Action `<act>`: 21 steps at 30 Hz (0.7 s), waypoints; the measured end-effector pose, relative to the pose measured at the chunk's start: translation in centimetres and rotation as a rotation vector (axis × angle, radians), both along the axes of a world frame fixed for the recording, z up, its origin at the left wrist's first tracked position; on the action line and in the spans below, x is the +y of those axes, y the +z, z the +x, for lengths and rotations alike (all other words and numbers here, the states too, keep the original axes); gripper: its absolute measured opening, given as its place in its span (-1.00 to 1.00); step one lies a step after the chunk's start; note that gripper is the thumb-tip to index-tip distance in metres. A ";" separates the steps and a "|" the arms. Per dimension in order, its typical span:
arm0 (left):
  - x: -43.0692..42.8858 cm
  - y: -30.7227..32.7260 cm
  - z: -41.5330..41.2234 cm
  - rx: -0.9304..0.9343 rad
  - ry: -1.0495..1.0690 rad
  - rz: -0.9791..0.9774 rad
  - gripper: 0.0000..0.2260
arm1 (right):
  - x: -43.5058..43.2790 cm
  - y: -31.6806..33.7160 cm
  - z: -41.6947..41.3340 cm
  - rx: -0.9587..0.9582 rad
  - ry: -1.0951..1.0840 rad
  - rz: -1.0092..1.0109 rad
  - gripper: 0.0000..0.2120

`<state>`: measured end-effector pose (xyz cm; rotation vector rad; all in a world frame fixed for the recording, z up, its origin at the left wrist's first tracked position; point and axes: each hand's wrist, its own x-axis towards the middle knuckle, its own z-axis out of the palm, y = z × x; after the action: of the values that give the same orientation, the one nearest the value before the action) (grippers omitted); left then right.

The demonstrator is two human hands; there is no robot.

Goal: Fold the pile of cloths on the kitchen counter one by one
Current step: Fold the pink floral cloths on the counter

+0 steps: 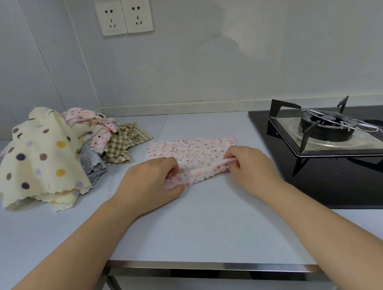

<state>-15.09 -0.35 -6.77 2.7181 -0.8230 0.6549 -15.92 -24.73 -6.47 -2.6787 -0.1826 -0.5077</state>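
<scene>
Head view takes in the kitchen counter, whose pale top looks smooth. That is the first risk: the pink spotted cloth may slide rather than crease when its near edge is carried over. The cloth lies flat in the middle of the counter, roughly halfway between the back edge and the front edge, with its near edge raised off the surface. The left hand pinches the near-left corner and the right hand pinches the near-right corner, the two hands set apart by the cloth's width. If one hand travels ahead of the other, the fold will likely land skewed and the scalloped edges will not meet. The thin fabric may also bunch between the pinches.

Around it, the black gas hob fills the counter's right end, its edge near the right hand. A cloth drifting that way could catch on the pan support. The pile of cloths sits heaped toward the back-left corner, just beside the working cloth. Nothing lies in the fold's path. Two wall sockets sit above the back edge.
</scene>
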 end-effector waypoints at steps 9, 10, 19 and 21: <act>1.2 -0.6 1.1 0.133 0.109 -0.212 -0.66 | -1.2 0.2 0.4 -0.027 0.047 0.422 -0.78; 1.3 -0.6 1.2 0.148 0.131 -0.238 -0.64 | -1.2 0.1 0.4 -0.003 0.063 0.435 -0.75; 1.7 -0.4 1.4 0.283 0.160 -0.520 -0.92 | -1.1 0.4 0.5 0.035 0.021 0.521 -0.84; 1.7 -0.1 1.2 0.318 0.113 -0.554 -0.96 | -1.1 0.2 0.7 0.040 -0.007 0.569 -0.70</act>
<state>-13.93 1.37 -6.84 2.2804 -0.3458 0.3802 -15.24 -25.87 -6.23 -2.1316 -0.0113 -0.4295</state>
